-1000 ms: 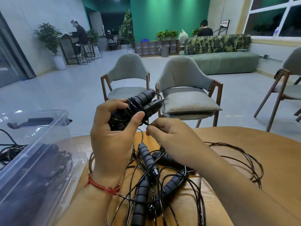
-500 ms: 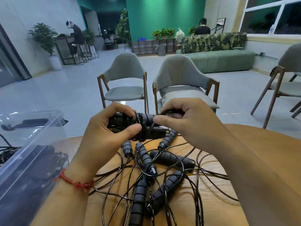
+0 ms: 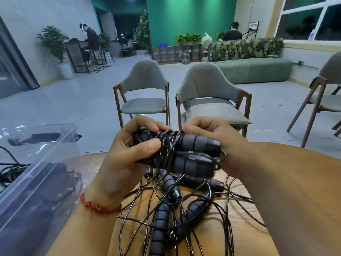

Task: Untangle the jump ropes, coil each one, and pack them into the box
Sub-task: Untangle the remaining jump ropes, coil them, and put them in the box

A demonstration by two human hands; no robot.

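Chairs (image 3: 144, 106) stood beyond the desk (image 3: 247, 241); tangled jump ropes (image 3: 166, 209) lay on it. The clear box (image 3: 36, 172) at left held dark ropes. The left hand (image 3: 125, 163) and right hand (image 3: 221, 137) gripped the coiled rope (image 3: 188, 143); the right hand had shifted from the cord wraps to the handle ends.

Two hands (image 3: 127, 159) (image 3: 227, 143), two held handles (image 3: 195, 143) (image 3: 190, 166), one box (image 3: 22, 228), one table (image 3: 247, 241).
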